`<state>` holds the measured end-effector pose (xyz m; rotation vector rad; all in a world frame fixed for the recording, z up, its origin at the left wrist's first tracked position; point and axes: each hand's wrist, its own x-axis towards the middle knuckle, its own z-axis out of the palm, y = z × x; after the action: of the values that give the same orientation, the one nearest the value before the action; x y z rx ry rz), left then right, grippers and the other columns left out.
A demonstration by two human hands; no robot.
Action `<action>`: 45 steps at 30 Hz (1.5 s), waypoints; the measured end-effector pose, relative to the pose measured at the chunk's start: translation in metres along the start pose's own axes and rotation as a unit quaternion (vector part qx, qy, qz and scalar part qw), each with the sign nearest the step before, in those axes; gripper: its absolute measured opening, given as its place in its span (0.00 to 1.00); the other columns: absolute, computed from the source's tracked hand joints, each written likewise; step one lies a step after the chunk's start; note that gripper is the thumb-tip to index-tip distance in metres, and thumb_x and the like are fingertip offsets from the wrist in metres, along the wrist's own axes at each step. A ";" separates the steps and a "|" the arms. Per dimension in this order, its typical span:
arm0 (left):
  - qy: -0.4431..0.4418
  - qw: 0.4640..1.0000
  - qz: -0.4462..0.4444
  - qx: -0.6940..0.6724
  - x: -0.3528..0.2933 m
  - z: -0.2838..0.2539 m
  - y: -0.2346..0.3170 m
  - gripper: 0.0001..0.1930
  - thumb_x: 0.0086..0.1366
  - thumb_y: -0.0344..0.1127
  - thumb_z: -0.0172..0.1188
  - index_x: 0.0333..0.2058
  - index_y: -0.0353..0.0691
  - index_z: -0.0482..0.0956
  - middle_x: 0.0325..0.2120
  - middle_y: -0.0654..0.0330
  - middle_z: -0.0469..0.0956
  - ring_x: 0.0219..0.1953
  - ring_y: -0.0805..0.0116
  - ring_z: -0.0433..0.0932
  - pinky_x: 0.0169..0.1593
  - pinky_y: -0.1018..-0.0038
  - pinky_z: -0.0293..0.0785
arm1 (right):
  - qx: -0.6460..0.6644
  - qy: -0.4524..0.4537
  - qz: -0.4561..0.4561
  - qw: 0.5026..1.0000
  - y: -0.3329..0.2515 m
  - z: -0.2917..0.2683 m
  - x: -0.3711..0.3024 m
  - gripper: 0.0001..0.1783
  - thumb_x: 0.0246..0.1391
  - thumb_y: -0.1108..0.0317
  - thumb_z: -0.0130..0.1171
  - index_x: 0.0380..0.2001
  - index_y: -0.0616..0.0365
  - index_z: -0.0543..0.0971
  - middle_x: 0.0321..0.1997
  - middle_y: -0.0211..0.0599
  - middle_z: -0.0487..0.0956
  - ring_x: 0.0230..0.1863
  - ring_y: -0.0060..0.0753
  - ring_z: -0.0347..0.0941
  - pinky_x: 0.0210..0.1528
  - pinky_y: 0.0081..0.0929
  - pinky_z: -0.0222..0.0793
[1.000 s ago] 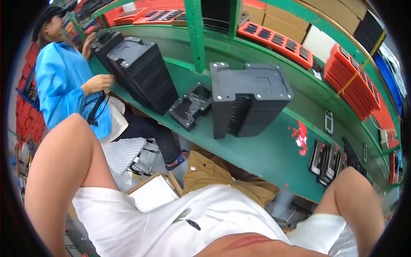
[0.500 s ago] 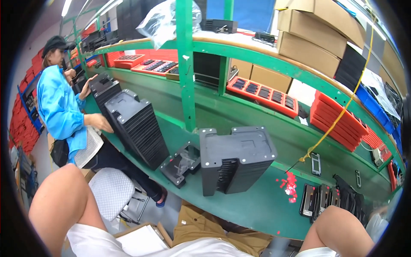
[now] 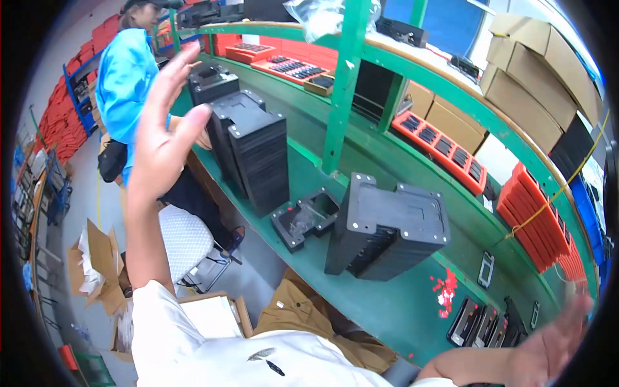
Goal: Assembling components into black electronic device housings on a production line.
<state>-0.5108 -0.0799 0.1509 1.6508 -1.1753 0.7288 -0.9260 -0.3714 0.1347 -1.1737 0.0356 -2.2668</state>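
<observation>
My left hand [image 3: 162, 145] is raised in the air with its fingers stretched and holds nothing. Beyond it stands a tall stack of black plastic trays [image 3: 258, 155] on the green bench. My right hand [image 3: 548, 342] is lifted at the lower right, blurred but with its fingers extended and nothing visible in them. Near it on the bench lie several black rectangular casings [image 3: 465, 322] in a row. Between the hands are a second stack of black trays [image 3: 393, 222] and a single black tray [image 3: 306, 218] with clear plastic inside.
Small red pieces [image 3: 445, 290] are scattered on the green bench [image 3: 380, 313]. A green post [image 3: 342, 97] rises behind it. Red trays [image 3: 529, 216] are stacked at the right. A person in blue [image 3: 122, 77] stands at the left beside a white-seated chair [image 3: 184, 238].
Both hands have come into view, the left raised high and the right out to the side. The view has shifted, showing more floor and an open carton at the left.
</observation>
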 end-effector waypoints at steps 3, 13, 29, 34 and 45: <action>-0.014 0.965 0.020 0.263 -0.016 -0.002 -0.037 0.33 0.67 0.44 0.61 0.68 0.40 0.66 0.69 0.48 0.64 0.70 0.52 0.63 0.73 0.60 0.54 | 0.103 -0.396 0.062 0.911 0.041 -0.052 -0.004 0.36 0.67 0.45 0.45 0.62 0.68 0.69 0.58 0.60 0.73 0.56 0.54 0.71 0.60 0.49 0.65; 0.032 0.917 0.019 0.396 0.038 0.049 -0.077 0.33 0.66 0.54 0.63 0.65 0.44 0.72 0.68 0.43 0.63 0.71 0.45 0.62 0.72 0.55 0.55 | -0.176 -0.213 0.268 0.923 0.076 -0.147 -0.100 0.23 0.73 0.55 0.43 0.45 0.67 0.76 0.29 0.42 0.78 0.27 0.32 0.74 0.32 0.25 0.71; 0.071 0.964 -0.059 0.248 -0.040 0.079 -0.116 0.33 0.69 0.55 0.59 0.65 0.40 0.71 0.62 0.43 0.70 0.67 0.46 0.67 0.70 0.54 0.58 | -0.430 -0.468 0.239 0.734 0.115 -0.182 -0.236 0.05 0.56 0.71 0.61 0.28 0.60 0.78 0.20 0.40 0.71 0.21 0.43 0.66 0.26 0.38 0.63; 0.202 0.963 -0.089 0.157 -0.062 0.037 -0.186 0.27 0.69 0.48 0.60 0.60 0.37 0.73 0.55 0.46 0.73 0.56 0.51 0.74 0.62 0.61 0.68 | -0.445 -0.488 0.220 0.718 0.104 -0.186 -0.231 0.06 0.61 0.70 0.58 0.31 0.61 0.79 0.21 0.37 0.73 0.21 0.32 0.67 0.25 0.33 0.62; 0.273 0.775 -0.544 -0.168 0.016 -0.036 -0.406 0.43 0.69 0.74 0.41 0.68 0.46 0.67 0.65 0.52 0.69 0.61 0.53 0.73 0.63 0.53 0.67 | -0.600 -0.501 0.200 0.591 0.100 -0.169 -0.234 0.11 0.62 0.58 0.56 0.42 0.49 0.79 0.31 0.47 0.83 0.32 0.57 0.80 0.34 0.48 0.73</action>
<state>-0.1251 -0.0165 0.0350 1.3510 0.1599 0.1651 -0.9014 -0.3755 -0.1695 -2.5587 1.3722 -0.6429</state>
